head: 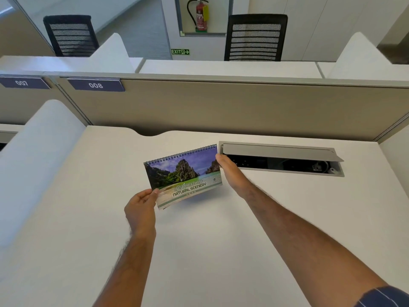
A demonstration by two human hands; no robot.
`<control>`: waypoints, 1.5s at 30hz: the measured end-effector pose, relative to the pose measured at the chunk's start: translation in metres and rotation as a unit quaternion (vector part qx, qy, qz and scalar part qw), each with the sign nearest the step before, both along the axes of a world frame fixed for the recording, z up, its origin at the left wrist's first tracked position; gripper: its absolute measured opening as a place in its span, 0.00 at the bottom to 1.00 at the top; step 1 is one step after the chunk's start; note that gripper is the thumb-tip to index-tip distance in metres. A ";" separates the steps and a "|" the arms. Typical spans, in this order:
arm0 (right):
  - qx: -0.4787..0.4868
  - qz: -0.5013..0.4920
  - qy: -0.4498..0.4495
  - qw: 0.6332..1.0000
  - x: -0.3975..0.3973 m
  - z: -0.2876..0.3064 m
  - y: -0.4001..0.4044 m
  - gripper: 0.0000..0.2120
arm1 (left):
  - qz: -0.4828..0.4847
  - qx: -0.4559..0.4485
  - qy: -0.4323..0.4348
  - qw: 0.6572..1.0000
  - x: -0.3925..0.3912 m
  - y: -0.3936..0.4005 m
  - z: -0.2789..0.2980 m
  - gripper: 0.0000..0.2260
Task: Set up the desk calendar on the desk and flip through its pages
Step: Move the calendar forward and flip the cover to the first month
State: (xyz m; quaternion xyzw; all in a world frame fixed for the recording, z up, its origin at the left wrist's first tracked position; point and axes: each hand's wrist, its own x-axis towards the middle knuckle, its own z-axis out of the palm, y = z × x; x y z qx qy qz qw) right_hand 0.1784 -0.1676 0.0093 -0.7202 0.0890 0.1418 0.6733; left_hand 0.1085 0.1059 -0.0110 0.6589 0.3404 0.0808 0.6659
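Observation:
A spiral-bound desk calendar [184, 176] with a cliff-and-sea cover reading "Amazing Natural Scenery" is held tilted just above the white desk [199, 240], near its middle. My left hand [141, 207] pinches the calendar's lower left corner between thumb and fingers. My right hand [230, 171] grips its right edge, with the fingers hidden behind the cover. The spiral binding runs along the top edge, away from me.
An open grey cable box [281, 158] with sockets is set into the desk right of the calendar. A beige partition [221, 107] labelled 008 closes the far side. White dividers [37, 151] flank the desk. Two black chairs stand beyond.

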 end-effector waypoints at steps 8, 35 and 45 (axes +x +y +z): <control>0.015 -0.026 0.036 0.999 0.006 -0.001 -0.002 0.26 | -0.057 -0.034 0.006 0.998 -0.004 0.000 0.006 0.03; 0.004 -0.017 0.030 0.999 0.009 0.003 -0.003 0.31 | -0.115 -0.182 -0.141 0.966 0.052 0.024 0.063 0.20; 0.007 -0.012 0.039 0.999 0.004 0.009 0.002 0.25 | -0.125 -0.044 0.035 0.991 0.024 0.007 0.010 0.24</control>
